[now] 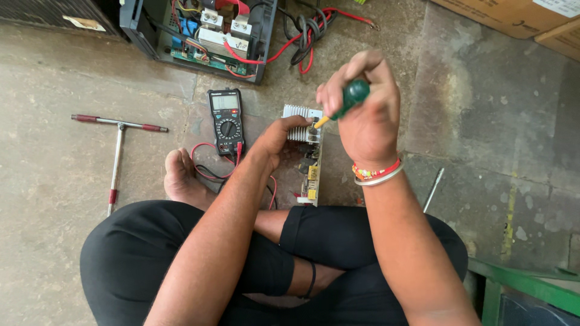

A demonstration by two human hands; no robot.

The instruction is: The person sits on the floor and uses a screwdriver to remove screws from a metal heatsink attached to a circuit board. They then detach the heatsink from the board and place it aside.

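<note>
Both hands grip: right hand (pixel 362 115) hides screwdriver (pixel 349 98) tip, left hand (pixel 279 136) steadies edge-on circuit board (pixel 311 158)

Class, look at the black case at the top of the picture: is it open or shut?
Open. The black case has no cover on, so its circuit board and red wires show inside.
</note>
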